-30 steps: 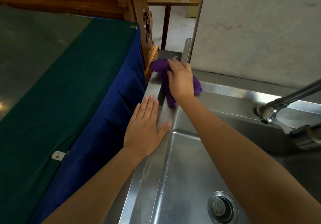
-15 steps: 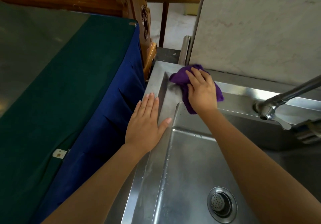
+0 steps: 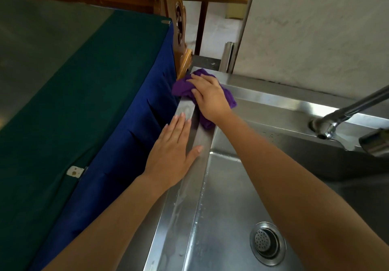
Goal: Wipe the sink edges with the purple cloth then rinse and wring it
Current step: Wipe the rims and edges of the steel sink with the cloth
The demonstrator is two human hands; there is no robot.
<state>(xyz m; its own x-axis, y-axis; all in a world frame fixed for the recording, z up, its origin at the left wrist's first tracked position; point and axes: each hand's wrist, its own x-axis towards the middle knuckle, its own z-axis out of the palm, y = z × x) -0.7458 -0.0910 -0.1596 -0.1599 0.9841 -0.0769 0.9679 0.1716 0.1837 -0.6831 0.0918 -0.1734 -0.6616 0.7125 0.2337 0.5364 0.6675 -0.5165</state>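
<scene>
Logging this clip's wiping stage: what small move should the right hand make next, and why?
Probably drag the purple cloth toward the person along the left sink edge. The right hand presses it at the far left corner; the left hand lies flat on that edge nearer, where water streaks remain, so it may need lifting.

Two bare forearms reach forward from the bottom edge. The left hand (image 3: 171,155) lies flat, palm down, fingers straight and together, thumb spread to the right. The right hand (image 3: 208,96), farther forward, presses palm down with fingers slightly curled, its arm extended
</scene>
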